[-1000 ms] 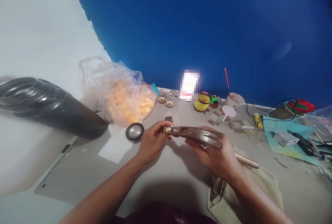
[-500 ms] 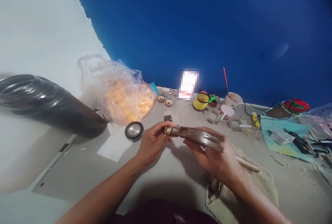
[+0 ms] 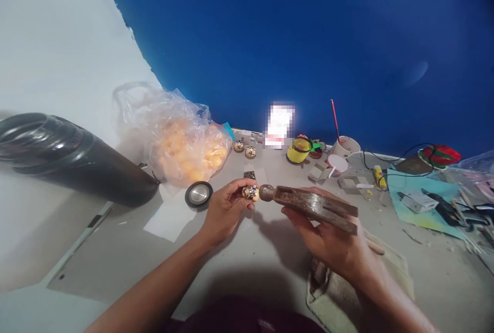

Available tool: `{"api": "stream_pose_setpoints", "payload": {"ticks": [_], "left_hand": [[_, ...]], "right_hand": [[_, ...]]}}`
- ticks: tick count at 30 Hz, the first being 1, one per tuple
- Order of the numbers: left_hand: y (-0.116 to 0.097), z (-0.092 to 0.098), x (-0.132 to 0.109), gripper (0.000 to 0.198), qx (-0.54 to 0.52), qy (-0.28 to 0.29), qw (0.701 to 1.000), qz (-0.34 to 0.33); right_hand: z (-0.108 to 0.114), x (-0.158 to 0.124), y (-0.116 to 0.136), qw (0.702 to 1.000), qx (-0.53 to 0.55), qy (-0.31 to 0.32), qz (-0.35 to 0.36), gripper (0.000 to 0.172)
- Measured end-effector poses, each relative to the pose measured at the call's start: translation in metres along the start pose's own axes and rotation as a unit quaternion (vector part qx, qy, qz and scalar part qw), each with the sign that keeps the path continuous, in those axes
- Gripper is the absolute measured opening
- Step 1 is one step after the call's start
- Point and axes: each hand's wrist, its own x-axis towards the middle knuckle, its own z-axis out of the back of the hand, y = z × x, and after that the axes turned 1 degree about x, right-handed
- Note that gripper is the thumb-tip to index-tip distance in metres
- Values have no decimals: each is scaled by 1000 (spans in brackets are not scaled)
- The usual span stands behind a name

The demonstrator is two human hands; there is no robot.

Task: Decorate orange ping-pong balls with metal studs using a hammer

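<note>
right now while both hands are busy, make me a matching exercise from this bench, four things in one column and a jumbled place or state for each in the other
1. claw hammer
2. clear plastic bag
3. red stick
4. metal-studded ball nearest the hammer

A. sticking up from a white cup
B. held between the fingers of the left hand
C. gripped in the right hand
D. bulging with round orange pieces

Pairs: 1-C, 2-D, 3-A, 4-B
</note>
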Motion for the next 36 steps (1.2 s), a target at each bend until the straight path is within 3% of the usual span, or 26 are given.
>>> {"api": "stream_pose_setpoints", "payload": {"ticks": [5,9,13,19,26,36], "left_hand": [[0,0,0,28,-5,-1,1000,-5],[-2,-1,0,27,-38,-18,999,1],[-5,-2,0,22,-23,-22,1000,0],[-9,2,8,32,-102,-68,992,23],[-4,11,15,41,-209,-127,967,73],[-10,17,14,44,-297,-89,942,126]], "right_hand": [[0,2,1,997,53,39,-41,16],[0,2,1,995,68,16,-69,16],[-3,1,-3,991,75,51,-100,18],[-10,4,-29,986,-44,-6,-158,24],[-35,15,-68,951,-120,161,-237,26],[-59,9,-82,937,-160,220,-217,21]]}}
